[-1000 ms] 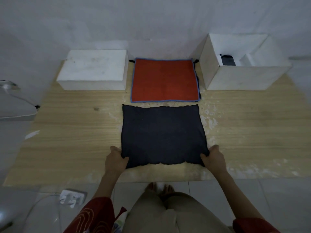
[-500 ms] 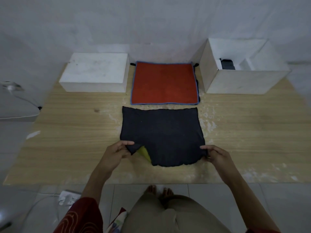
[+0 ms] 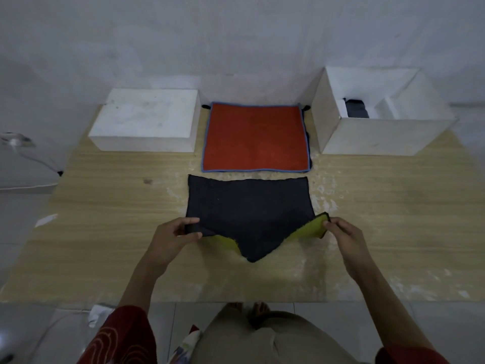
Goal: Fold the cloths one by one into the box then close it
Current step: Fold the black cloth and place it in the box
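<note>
Wooden table (image 3: 105,232) lies under both hands. The open white box (image 3: 380,135), beyond the right hand (image 3: 343,237), holds one folded dark cloth (image 3: 357,109). The dark cloth (image 3: 249,206), yellow beneath, spans between the hands; likely light and limp, best held at its corners. Left hand (image 3: 173,235) and right hand each pinch a lifted near corner.

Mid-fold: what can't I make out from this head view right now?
Head view only.
Inside the open box: its front wall hides most; only one dark folded item shows.
Under the red cloth: a dark edge peeks out right; how many lie beneath is hidden.
The white block, left: lid or closed box, cannot tell.
</note>
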